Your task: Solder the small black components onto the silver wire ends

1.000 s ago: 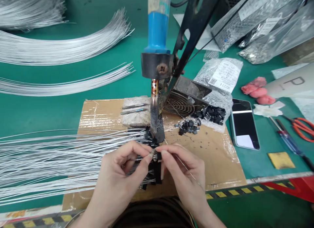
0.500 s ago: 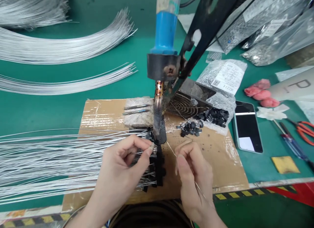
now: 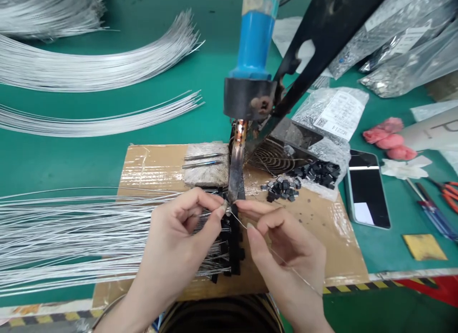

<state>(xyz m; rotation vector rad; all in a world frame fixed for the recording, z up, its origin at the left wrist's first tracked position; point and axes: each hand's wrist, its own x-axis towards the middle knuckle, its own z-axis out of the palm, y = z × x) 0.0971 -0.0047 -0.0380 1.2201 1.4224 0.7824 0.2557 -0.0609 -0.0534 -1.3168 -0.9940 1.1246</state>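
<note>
From the head view, I see the left hand (image 3: pixel 186 237) with thumb and forefinger clamped on a small silvery metal piece (image 3: pixel 228 209), just below the dark, angled soldering-iron tip (image 3: pixel 236 171). A thin silvery wire (image 3: pixel 239 220) slants from the right hand (image 3: pixel 288 256) up-left towards it. The right thumb and forefinger tips stand apart; whether other fingers grip the wire, I can't tell. The left is nearer the piece.

"Bench (image 3: pixel 71 161) layout?"
"I record cardboard (image 3: pixel 341 240) at the front edge, wires (image 3: pixel 107 223) crossing its left edge, wire bundles (image 3: pixel 89 70) behind those."
"Right side?"
"I find the phone (image 3: pixel 369 190) beyond the cardboard's right edge, sponge (image 3: pixel 424 247) nearer the front edge."
</note>
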